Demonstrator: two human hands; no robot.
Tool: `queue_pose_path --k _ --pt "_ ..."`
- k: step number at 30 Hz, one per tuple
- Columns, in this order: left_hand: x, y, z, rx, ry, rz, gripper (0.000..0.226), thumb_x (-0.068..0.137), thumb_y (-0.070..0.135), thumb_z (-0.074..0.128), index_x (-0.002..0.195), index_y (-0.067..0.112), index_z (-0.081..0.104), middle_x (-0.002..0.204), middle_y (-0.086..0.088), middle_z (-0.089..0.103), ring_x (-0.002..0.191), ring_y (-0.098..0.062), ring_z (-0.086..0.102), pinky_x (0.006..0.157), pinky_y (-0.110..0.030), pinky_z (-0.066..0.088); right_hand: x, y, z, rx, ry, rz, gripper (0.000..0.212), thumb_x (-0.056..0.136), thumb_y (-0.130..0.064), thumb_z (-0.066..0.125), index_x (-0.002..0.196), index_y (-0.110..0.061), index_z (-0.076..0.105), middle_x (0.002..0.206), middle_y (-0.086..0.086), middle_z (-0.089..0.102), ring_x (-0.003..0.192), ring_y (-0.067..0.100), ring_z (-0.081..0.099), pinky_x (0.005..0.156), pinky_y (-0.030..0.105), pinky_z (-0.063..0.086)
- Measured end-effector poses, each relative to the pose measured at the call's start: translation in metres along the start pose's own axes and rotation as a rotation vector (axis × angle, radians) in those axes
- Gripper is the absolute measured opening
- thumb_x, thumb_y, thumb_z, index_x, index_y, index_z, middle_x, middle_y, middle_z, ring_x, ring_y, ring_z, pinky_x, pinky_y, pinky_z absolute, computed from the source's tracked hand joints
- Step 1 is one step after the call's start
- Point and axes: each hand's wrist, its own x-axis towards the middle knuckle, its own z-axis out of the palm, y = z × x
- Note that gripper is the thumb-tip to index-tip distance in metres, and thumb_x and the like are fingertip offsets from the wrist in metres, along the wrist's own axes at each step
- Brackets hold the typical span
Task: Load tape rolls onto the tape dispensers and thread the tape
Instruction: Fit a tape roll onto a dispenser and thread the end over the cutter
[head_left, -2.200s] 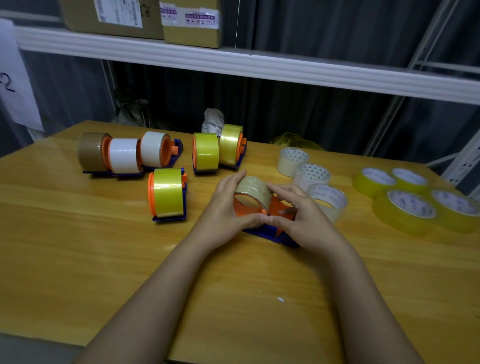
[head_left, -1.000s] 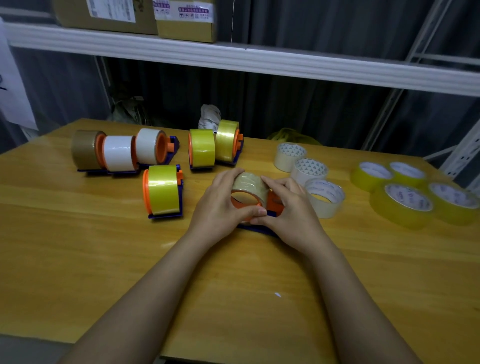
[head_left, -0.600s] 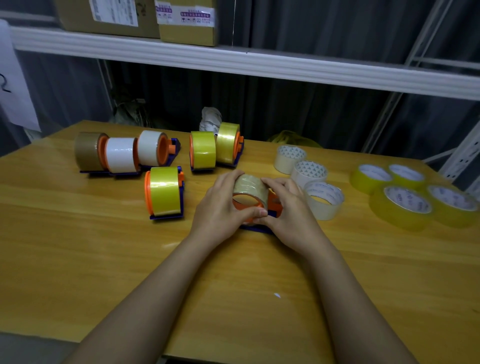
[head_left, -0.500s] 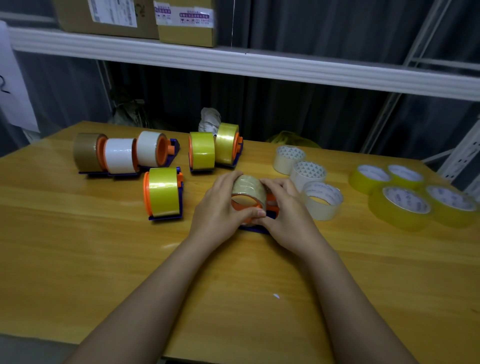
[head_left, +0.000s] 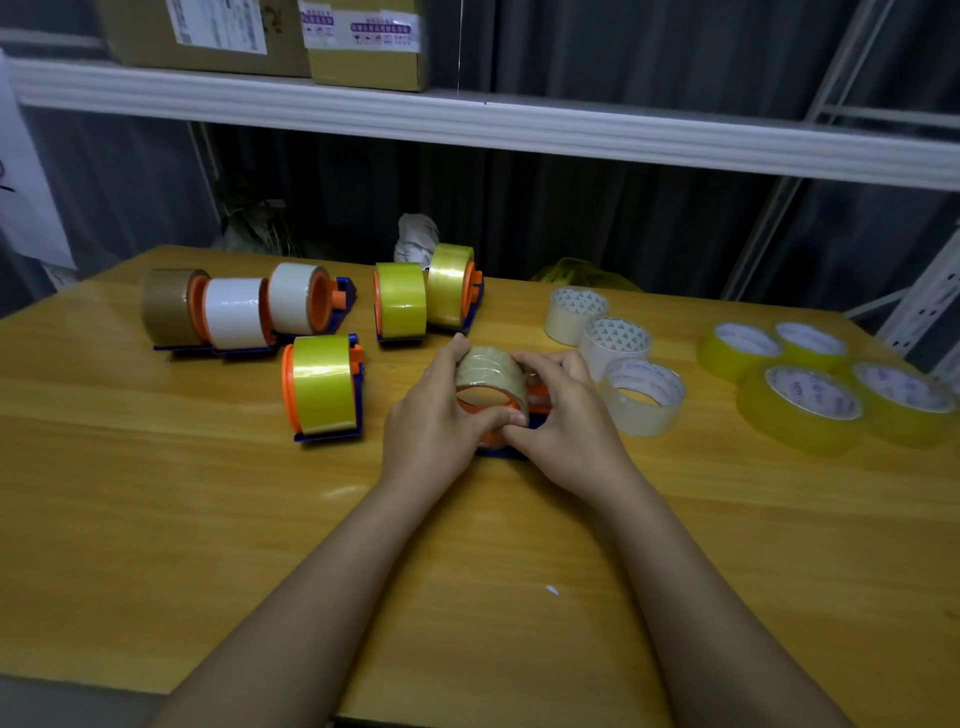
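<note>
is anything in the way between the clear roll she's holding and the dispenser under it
Nothing visible is. Both the left hand and the right hand grip the clear roll, which already sits around the orange hub of the dispenser. The loose rolls lie apart, to the right.

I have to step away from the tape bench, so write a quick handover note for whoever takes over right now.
Left hand: gripping the clear tape roll.
Right hand: also on that roll, over the orange and blue dispenser at the centre of the wooden table.
Done: six loaded dispensers stand upright at the back left, including the brown roll and nearest yellow roll.
Left: finish seating and threading this roll. Three clear rolls and four yellow rolls lie flat to the right, unloaded.
</note>
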Motion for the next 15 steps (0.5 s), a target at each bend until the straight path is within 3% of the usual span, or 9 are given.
queue_pose_path --k 4,7,10,15 --pt "0.001 0.0 -0.002 -0.017 -0.006 -0.012 0.096 0.065 0.053 0.078 0.144 0.028 0.031 0.139 0.008 0.05 0.124 -0.012 0.049 0.092 -0.028 0.041 0.0 -0.001 0.0 0.008 -0.031 0.002 0.078 0.073 -0.028 0.082 0.141 -0.025 0.044 0.115 -0.012 0.036 0.11 0.008 0.049 0.095 0.03 0.049" --pt "0.002 -0.001 -0.003 -0.013 -0.011 -0.003 0.095 0.065 0.053 0.078 0.144 0.027 0.032 0.137 0.007 0.052 0.122 -0.012 0.05 0.094 -0.031 0.044 0.0 -0.001 -0.007 0.077 -0.13 0.038 0.087 0.069 -0.033 0.085 0.143 -0.025 0.04 0.121 -0.015 0.035 0.116 0.005 0.045 0.099 0.023 0.044" --pt "0.001 0.001 -0.003 0.004 -0.004 0.012 0.09 0.07 0.052 0.076 0.145 0.028 0.031 0.138 0.008 0.051 0.122 -0.013 0.051 0.093 -0.032 0.045 0.002 0.0 -0.015 0.206 -0.176 0.076 0.079 0.074 -0.025 0.082 0.143 -0.022 0.042 0.127 -0.012 0.038 0.115 0.0 0.045 0.102 0.021 0.043" --pt "0.0 0.001 -0.003 0.029 0.001 0.057 0.08 0.08 0.042 0.071 0.146 0.028 0.029 0.142 0.009 0.047 0.123 -0.014 0.05 0.084 -0.023 0.038 0.003 0.001 -0.011 0.28 -0.089 0.067 0.064 0.078 -0.017 0.079 0.136 -0.018 0.052 0.125 -0.007 0.044 0.112 -0.003 0.049 0.096 0.012 0.046"
